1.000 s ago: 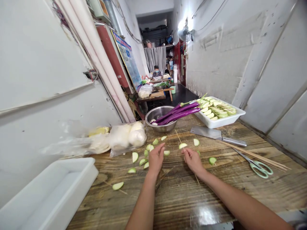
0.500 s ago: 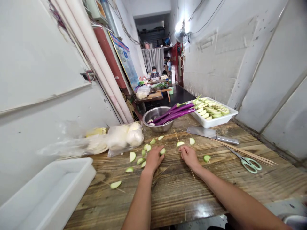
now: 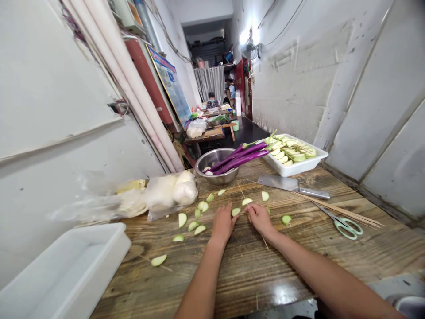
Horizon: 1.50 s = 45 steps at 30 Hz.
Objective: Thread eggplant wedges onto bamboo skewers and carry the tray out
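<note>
Head view: two bare hands work over one wooden tabletop [image 3: 239, 274]. The left hand [image 3: 224, 223] has a green-rimmed slice [image 3: 235, 212] pinched between thumb and fingers, just beside the skewer. The right hand [image 3: 260, 218] pinches a thin skewer [image 3: 241, 191] that carries one threaded slice [image 3: 247, 201] just beyond the fingers.

Nine loose slices [image 3: 182, 219] lie left of and beyond the left hand. Another rests along a second skewer [image 3: 168, 268], nearer the left tray [image 3: 106, 266]. Three more pieces sit beyond and right of the right hand, one partly hidden by it. Farther right are one cleaver [image 3: 279, 181], one pair of scissors [image 3: 340, 221] and a bundle of skewers, too close-packed to count. Behind stand one bowl [image 3: 217, 179] with at least two eggplants [image 3: 241, 160], one bag [image 3: 166, 190] and the right tray [image 3: 299, 169], heaped with slices.

Bare wood runs between the forearms to the near edge; a wall flanks the right side.

The held skewer's long axis slants, its far end pointing away and slightly left.
</note>
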Each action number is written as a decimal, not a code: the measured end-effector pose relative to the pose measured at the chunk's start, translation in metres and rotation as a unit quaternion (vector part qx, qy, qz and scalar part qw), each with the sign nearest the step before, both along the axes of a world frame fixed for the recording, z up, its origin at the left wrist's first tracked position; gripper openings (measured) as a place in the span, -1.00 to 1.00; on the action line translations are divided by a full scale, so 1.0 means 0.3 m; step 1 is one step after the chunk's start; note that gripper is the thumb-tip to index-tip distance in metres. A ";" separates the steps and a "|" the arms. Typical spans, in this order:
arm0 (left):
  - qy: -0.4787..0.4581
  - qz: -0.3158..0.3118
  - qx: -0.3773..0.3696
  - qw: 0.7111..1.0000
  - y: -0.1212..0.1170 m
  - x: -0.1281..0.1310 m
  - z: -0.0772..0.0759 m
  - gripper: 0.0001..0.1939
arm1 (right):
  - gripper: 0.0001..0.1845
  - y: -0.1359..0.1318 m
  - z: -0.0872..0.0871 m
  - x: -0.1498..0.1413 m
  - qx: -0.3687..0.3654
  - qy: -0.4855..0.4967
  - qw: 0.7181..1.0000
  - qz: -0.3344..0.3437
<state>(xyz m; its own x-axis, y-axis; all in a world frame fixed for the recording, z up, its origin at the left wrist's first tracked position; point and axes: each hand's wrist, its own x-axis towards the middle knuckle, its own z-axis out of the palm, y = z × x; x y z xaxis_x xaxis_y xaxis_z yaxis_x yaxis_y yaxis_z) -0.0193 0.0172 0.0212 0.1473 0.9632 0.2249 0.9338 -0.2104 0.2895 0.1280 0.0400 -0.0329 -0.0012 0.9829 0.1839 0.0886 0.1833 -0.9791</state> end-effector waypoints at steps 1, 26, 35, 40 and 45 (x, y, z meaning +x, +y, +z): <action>0.016 0.017 -0.009 1.000 0.001 0.009 0.000 -0.63 | -0.67 0.000 0.000 -0.001 -0.001 0.002 1.000 -0.002; -0.186 0.021 0.031 0.982 0.009 0.027 -0.052 -0.78 | -0.66 -0.010 0.013 0.001 0.034 -0.031 0.999 -0.015; -0.254 0.060 0.010 0.965 0.018 0.027 -0.051 -0.81 | -0.68 -0.012 0.025 0.006 0.042 -0.049 0.998 -0.017; -0.619 0.152 -0.095 0.765 0.039 0.001 -0.037 -0.86 | -0.69 -0.062 0.050 0.007 0.096 -0.104 0.990 0.021; -0.793 0.174 -0.111 0.574 0.052 -0.064 0.010 -0.93 | -0.71 -0.126 0.070 -0.005 0.118 -0.129 0.975 0.137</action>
